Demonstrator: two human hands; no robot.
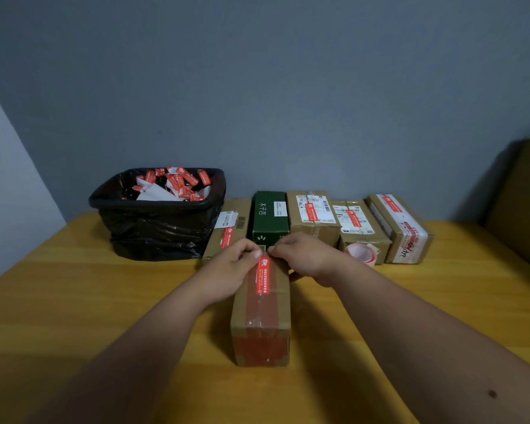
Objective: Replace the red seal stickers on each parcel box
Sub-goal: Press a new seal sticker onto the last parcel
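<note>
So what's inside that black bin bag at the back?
The black bin bag holds a heap of crumpled red seal stickers mixed with white backing paper. Only the top layer shows; whatever lies deeper is hidden by the heap and the bag's sides.

Both bare forearms are being extended forward, converging toward centre. The left hand (230, 266) is being held with fingers curled, thumb pressing downward. The right hand (303, 255) is being held knuckles-up, fingertips pinched close beside the left thumb.
</note>
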